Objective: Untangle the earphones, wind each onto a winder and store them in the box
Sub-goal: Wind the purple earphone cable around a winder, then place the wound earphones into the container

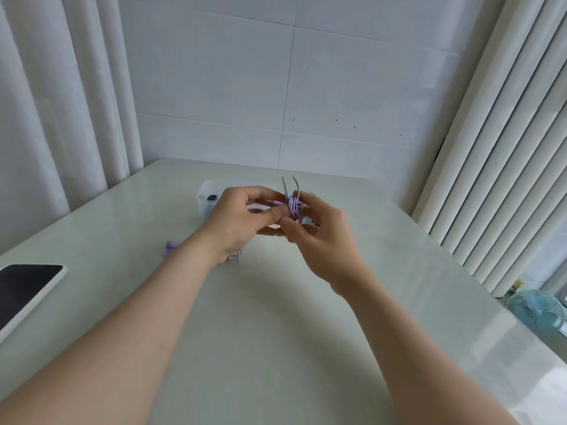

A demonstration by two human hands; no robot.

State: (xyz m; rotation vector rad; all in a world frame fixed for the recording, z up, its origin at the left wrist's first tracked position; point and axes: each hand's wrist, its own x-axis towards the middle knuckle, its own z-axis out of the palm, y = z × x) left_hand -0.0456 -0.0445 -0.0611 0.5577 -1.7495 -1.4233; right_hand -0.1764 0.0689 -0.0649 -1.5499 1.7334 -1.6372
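both hands are working in mid-air over the pale table (276, 317), about frame centre. left hand (242, 222) is gripping the grey winder (297, 187) from its 9 o'clock side, thumb and fingers curled in. right hand (319, 240) is grasping the same winder from 3 o'clock, index finger hooking round the back, thumb tip meeting the left thumb at the winder's 6 o'clock. neither hand is released. exact finger contact is blurring out, can't tell more.

purple earphone cable (293, 207) is sitting wound round the winder's middle in tight loops. a short plug end is sticking out toward 9 o'clock, just above the left thumb. two thin prongs of the winder are pointing up at 12 o'clock, clear of the fingers.

clear box (205, 199) is standing on the table at 10 o'clock from the hands, partly hidden behind the left hand, something dark inside.

second purple earphone (170, 247) is lying on the table at 7 o'clock from the left hand, partly under the wrist.

dark-screened phone (27, 289) is lying at the table's 9 o'clock edge. small blue fan (535, 311) is standing off the table at 4 o'clock.
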